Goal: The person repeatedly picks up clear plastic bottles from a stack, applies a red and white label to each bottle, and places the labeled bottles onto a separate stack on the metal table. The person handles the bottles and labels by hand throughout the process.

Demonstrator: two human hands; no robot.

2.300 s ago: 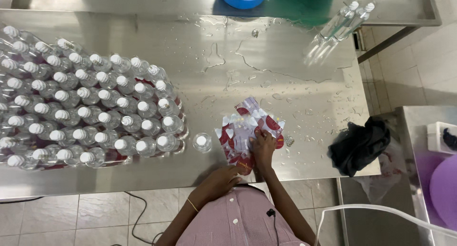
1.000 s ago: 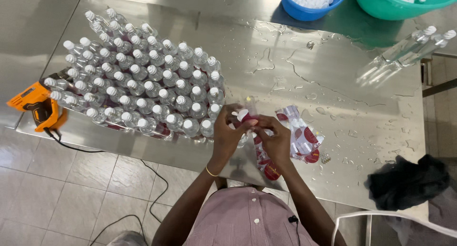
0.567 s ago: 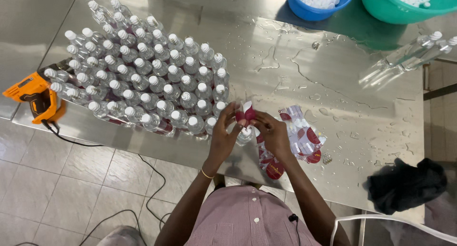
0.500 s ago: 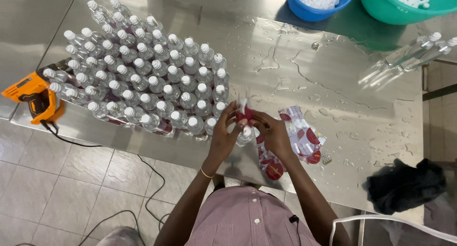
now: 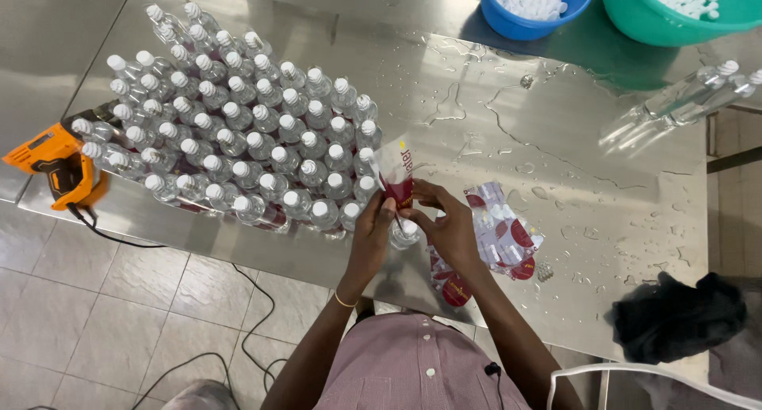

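A clear and red label sleeve [image 5: 397, 172] stands upright over a small bottle [image 5: 405, 234] at the near edge of the steel table [image 5: 556, 140]. Both hands pinch the sleeve's lower end: the left hand [image 5: 373, 231] grips it from the left side, and the right hand [image 5: 448, 223] grips it from the right, fingers closed on the film. The bottle sits between the two hands, mostly hidden by them.

Just left of the bottle is a large block of capped bottles [image 5: 238, 140], packed closely together. Just right of it lies a loose pile of sleeves [image 5: 496, 235]. Further left of the bottle, an orange heat gun [image 5: 55, 164] rests at the table's corner. Well beyond the bottle, at the far edge, stand a blue bowl [image 5: 532, 17] and a green bowl [image 5: 683, 17], both with white caps inside. A dark cloth [image 5: 675, 319] lies to the far right.
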